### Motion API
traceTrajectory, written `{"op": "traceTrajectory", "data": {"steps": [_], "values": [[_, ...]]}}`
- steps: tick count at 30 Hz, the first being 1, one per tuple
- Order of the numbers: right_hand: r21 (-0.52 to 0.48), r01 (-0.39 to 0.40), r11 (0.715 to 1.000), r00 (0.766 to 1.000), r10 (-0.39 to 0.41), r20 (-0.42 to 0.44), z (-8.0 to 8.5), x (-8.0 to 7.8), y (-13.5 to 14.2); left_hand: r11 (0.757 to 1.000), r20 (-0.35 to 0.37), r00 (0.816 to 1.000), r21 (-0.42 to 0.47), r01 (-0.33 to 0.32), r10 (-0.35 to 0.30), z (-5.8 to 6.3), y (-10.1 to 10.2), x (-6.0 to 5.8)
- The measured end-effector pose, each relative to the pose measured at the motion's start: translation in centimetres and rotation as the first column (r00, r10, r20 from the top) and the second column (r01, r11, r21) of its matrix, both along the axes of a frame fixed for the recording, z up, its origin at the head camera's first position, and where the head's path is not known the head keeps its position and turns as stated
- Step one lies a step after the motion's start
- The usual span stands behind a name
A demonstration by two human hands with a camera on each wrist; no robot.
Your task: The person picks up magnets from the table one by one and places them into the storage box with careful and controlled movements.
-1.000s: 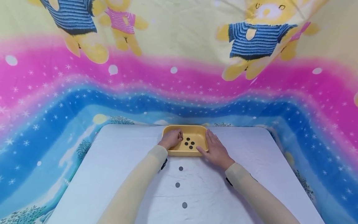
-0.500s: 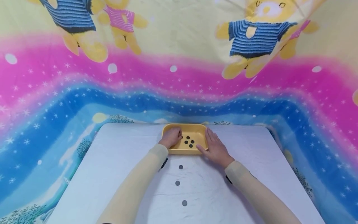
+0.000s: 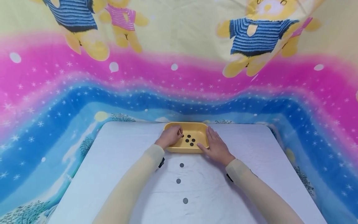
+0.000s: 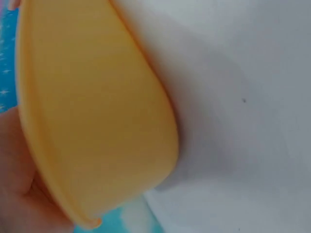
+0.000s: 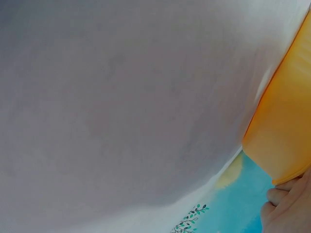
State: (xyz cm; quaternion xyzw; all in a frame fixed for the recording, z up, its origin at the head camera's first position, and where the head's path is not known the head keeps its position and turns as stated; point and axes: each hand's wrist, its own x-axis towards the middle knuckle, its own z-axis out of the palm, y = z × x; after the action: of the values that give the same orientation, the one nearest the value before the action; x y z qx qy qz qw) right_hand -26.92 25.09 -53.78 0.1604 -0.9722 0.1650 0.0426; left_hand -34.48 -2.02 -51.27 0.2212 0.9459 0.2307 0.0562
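Note:
A yellow rectangular tray (image 3: 184, 150) stands at the far edge of the white table. Inside it lie several small dark round discs (image 3: 191, 144). My left hand (image 3: 169, 136) reaches over the tray's left side, its curled thumb and fingers at one partly hidden dark disc (image 3: 183, 136), which they appear to pinch. The left wrist view shows only the tray's outer wall (image 4: 102, 111) and part of that hand. My right hand (image 3: 218, 150) rests on the tray's right rim, fingers straight and thumb over the front corner; the right wrist view shows its knuckles (image 5: 291, 204) beside the tray.
Three grey discs, a near one (image 3: 185, 201), a middle one (image 3: 178, 181) and a far one (image 3: 181, 165), lie in a loose line on the white cloth (image 3: 201, 193) before the tray. A printed curtain (image 3: 173, 87) rises right behind the table.
My left wrist and forearm have shifted slightly left, while the fingertips stay by the same disc. The right hand and the tray keep their places; the head view has tilted a little.

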Motion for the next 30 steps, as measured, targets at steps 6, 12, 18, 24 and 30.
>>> {"op": "traceTrajectory", "data": {"steps": [6, 12, 18, 24, 30], "values": [[0.002, -0.009, 1.0, 1.0, 0.009, -0.01, -0.3, -0.3, 0.1, 1.0, -0.032, 0.999, 0.017, 0.017, -0.017, 1.2, -0.9, 1.5], [0.009, 0.001, 1.0, 1.0, -0.001, -0.007, -0.7, -0.4, 0.2, 0.999, -0.103, 0.993, -0.002, 0.05, -0.05, 1.9, -1.9, 3.1], [-0.007, -0.008, 1.0, 1.0, 0.008, -0.014, -0.8, -0.4, 0.3, 0.994, -0.162, 0.981, -0.048, 0.097, -0.104, 2.0, -2.8, 5.1], [-0.012, -0.017, 1.0, 1.0, 0.017, -0.021, -0.7, -0.4, 0.2, 0.993, -0.181, 0.976, -0.017, 0.118, -0.119, 1.6, -3.7, 6.9], [-0.004, -0.016, 1.0, 1.0, 0.016, -0.006, -0.4, -0.3, 0.2, 0.987, -0.209, 0.966, 0.01, 0.159, -0.153, 1.2, -4.5, 8.9]]}}
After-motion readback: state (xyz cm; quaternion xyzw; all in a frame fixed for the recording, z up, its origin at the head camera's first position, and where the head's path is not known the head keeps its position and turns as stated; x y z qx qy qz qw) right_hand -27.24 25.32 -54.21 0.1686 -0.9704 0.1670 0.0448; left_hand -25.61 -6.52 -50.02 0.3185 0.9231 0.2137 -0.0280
